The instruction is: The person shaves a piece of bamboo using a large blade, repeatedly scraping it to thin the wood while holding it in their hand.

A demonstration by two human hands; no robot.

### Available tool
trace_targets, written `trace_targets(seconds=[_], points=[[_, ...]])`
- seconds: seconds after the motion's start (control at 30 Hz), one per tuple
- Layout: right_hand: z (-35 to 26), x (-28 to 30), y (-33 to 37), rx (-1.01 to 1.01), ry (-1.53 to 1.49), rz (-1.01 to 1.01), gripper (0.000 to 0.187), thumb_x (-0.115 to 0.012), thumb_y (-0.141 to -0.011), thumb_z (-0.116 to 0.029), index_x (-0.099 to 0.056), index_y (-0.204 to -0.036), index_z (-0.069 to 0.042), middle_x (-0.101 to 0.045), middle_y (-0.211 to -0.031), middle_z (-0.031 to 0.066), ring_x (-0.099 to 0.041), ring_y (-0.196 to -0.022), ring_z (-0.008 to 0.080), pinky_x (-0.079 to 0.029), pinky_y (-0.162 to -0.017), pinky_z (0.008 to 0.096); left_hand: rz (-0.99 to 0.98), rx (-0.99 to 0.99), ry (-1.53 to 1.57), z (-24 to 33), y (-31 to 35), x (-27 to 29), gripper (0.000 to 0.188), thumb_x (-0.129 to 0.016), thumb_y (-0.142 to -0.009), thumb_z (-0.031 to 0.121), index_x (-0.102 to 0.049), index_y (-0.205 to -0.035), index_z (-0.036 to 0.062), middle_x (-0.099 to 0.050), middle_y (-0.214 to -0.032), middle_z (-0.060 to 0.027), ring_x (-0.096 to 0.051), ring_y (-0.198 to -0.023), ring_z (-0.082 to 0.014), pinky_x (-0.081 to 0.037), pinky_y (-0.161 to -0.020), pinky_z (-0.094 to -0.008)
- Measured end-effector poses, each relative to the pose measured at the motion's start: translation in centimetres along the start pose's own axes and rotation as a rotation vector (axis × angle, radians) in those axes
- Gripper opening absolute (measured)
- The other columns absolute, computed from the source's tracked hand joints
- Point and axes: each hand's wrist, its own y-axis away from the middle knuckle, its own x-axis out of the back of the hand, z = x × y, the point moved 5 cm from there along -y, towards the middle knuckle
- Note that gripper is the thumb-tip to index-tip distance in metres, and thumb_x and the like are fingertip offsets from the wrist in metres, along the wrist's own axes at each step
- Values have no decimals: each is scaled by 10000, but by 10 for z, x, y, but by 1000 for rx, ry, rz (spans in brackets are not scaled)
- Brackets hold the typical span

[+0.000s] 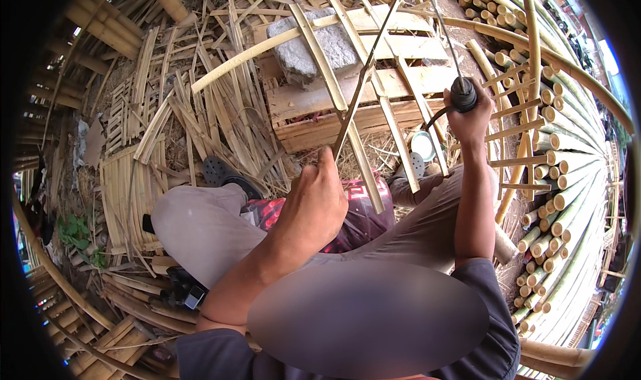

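My left hand [314, 203] is closed around the near end of a thin dark bamboo strip [364, 79], which slants up and away to the right. My right hand [471, 116] grips the black handle [463, 94] of a tool with a long, narrow shaft or blade [443, 29] pointing away from me; its exact kind cannot be made out. Beyond my left hand, several bamboo slats [319, 58] lie side by side over a wooden crate [334, 116]. A curved bamboo strip [257, 48] crosses them. The slats' near ends overhang the crate toward my lap.
A rough grey stone block [312, 51] sits on the crate. Loose bamboo strips [227, 106] litter the ground to the left. Cut bamboo poles [561, 179] are stacked at the right. A small round tin [420, 145] stands near my right foot. Red-and-dark cloth [360, 230] lies between my legs.
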Motion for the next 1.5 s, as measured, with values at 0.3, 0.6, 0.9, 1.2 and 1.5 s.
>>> trace_targets(seconds=[0.3,0.6,0.9,1.2,1.5], points=[[-47,-41,26,82,110,-372,383,-752,-596,-81,-692,-973,-121,-699,-769,160,-689,-734,383,-537,-680,457,-27,-1,-2,0,-5,-5,381,-477,-962,43,-454,-1267,-184,-620,-863,-387,-613,-844,-550,-469,-779,-585],[-44,-51,28,60,122,-401,312,-726,-609,-81,-669,-914,-111,-683,-735,172,-670,-723,415,-533,-669,488,-73,-67,-55,10,-4,1,444,-513,-908,-14,-428,-1288,-229,-616,-730,-335,-651,-693,-469,-521,-634,-529],[-47,-48,28,126,173,-327,337,-732,-615,-85,-666,-944,-121,-692,-745,158,-683,-705,391,-535,-650,474,-84,45,47,5,2,1,368,-492,-987,90,-483,-1304,-97,-616,-877,-359,-592,-856,-539,-450,-781,-590],[-55,-52,31,118,-62,-305,262,-822,-795,-193,-668,-901,-9,-677,-712,119,-673,-622,228,-523,-641,329,-112,28,212,1,2,-1,355,-515,-995,111,-488,-1310,-52,-615,-886,-320,-578,-868,-501,-429,-769,-571],[-52,-47,34,-92,-522,-223,264,-821,-815,-104,-703,-1037,-25,-696,-761,20,-646,-713,82,-509,-685,255,-174,11,122,-7,5,-15,393,-499,-958,64,-466,-1301,-125,-625,-907,-346,-608,-883,-516,-468,-773,-571]])
